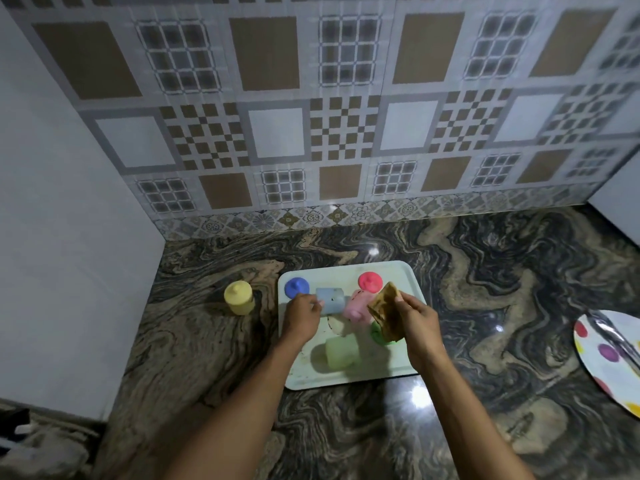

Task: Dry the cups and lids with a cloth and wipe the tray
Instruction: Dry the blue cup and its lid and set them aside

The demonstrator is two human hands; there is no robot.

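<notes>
Tray (332, 274) contains toppled pink cup (356, 308) and green cup (341, 351). Right hand (415, 323) grips cloth (382, 311). Left hand (300, 318) meets blue cup (331, 300); grip indeterminate.

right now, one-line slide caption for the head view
Left hand at the blue cup on the white tray, right hand gripping a brown cloth, yellow lidded cup on the counter.

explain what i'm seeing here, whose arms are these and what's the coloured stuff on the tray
No machine here: one camera worn on a person's head looks down at their bare arms. On the marbled counter sits a white tray holding a light blue cup, a pink cup, a pale green cup, a blue lid, a red lid and a green lid. A yellow lidded cup stands left of the tray. The right hand grips a brown cloth; the left hand reaches the light blue cup, grip unclear.
</notes>
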